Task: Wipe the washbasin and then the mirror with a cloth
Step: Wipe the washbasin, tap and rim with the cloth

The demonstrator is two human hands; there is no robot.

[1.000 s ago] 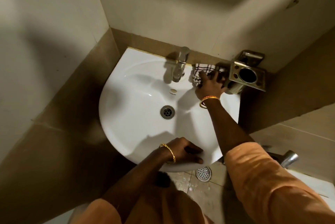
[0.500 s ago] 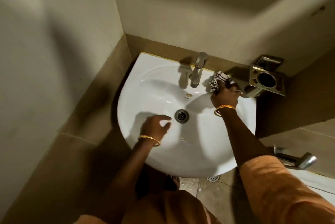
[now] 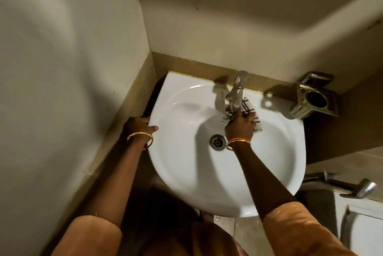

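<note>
The white washbasin point(image 3: 186, 172) is fixed in the corner, with a steel drain point(image 3: 217, 141) in its middle and a steel tap point(image 3: 237, 94) at the back. My right hand point(image 3: 239, 127) presses a white cloth with dark lines point(image 3: 251, 110) against the inner back wall of the bowl, just below and right of the tap. My left hand point(image 3: 138, 126) grips the basin's left rim, thumb lying on top of the rim. No mirror is in view.
A steel holder with a dark round cup opening point(image 3: 316, 99) is mounted on the right wall. A steel spray handle point(image 3: 364, 188) sticks out at lower right. Walls close in on the left and behind.
My right hand has slid the cloth from the basin's back right ledge down into the bowl beside the tap. My left hand moved from the front rim, across the bowl, to the left rim.
</note>
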